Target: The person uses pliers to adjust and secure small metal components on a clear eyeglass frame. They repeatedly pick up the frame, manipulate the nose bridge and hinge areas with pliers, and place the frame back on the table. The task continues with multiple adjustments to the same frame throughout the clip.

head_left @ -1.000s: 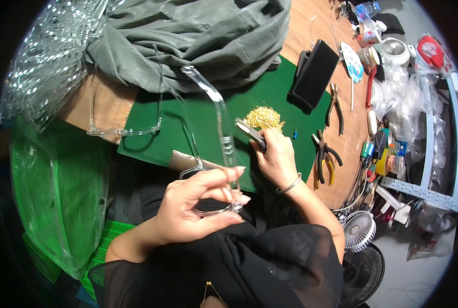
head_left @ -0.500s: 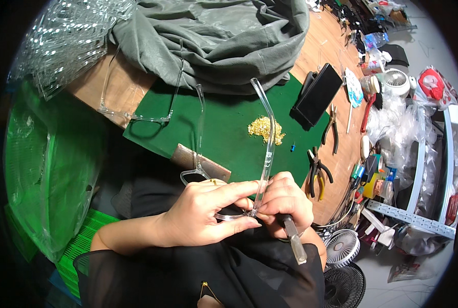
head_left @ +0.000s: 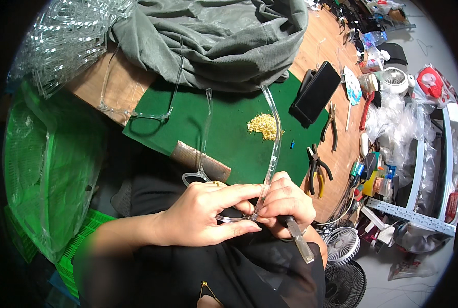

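Observation:
A clear plastic eyeglass frame [head_left: 272, 154] is between my hands, its two temples pointing away from me. My left hand [head_left: 203, 213] pinches the front by one lens rim, with thumb and fingers near the hinge. Closed around a screwdriver [head_left: 302, 244], my right hand [head_left: 285, 205] rests against that same hinge corner. The screwdriver's translucent handle end sticks out below the fist; its tip is hidden. Beyond the hands, a heap of tiny gold-coloured pieces [head_left: 263, 126] lies on the green mat [head_left: 229, 110].
Another clear frame [head_left: 157, 117] stands at the mat's left edge, near a pile of clear frames [head_left: 70, 43]. Grey cloth [head_left: 213, 46] is bunched at the back. To the right lie a black phone-like device [head_left: 316, 92], pliers [head_left: 316, 169] and more pliers [head_left: 330, 128].
The eyeglass frame has turned slightly, its temple ends shifting right. The screwdriver's handle end has swung a little to the right. Both hands keep their hold.

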Demonstrator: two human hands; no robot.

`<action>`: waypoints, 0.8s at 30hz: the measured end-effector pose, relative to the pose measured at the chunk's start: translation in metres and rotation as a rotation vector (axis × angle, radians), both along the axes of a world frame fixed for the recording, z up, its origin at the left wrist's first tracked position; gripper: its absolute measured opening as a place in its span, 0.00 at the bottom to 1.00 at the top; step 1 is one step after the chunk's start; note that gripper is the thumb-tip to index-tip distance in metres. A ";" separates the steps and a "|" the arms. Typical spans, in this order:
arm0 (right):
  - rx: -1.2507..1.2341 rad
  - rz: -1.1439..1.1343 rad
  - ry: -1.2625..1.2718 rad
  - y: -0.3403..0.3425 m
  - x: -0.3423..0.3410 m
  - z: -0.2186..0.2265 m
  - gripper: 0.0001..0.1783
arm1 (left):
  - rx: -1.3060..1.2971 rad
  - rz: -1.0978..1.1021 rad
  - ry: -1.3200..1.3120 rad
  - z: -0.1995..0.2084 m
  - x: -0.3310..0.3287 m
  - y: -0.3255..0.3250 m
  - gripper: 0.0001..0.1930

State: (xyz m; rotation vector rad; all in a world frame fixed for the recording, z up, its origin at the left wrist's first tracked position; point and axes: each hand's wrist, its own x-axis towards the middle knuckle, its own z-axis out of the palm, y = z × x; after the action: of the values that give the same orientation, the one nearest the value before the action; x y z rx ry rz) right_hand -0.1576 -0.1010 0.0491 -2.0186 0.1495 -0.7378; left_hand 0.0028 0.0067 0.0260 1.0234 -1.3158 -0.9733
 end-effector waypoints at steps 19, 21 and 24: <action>0.035 0.035 0.038 -0.001 0.004 0.002 0.08 | 0.021 -0.025 -0.022 0.001 0.006 0.002 0.30; -0.011 0.032 0.072 -0.001 0.004 0.005 0.08 | 0.012 -0.015 -0.052 0.001 0.005 0.001 0.30; -0.058 0.036 0.089 -0.001 0.004 0.006 0.09 | -0.004 0.000 -0.083 0.001 0.005 0.002 0.29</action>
State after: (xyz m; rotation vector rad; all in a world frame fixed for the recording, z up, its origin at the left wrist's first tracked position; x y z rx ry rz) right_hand -0.1538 -0.1025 0.0548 -2.1053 0.1443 -0.6371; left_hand 0.0080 0.0089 0.0269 1.0707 -1.3854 -0.9356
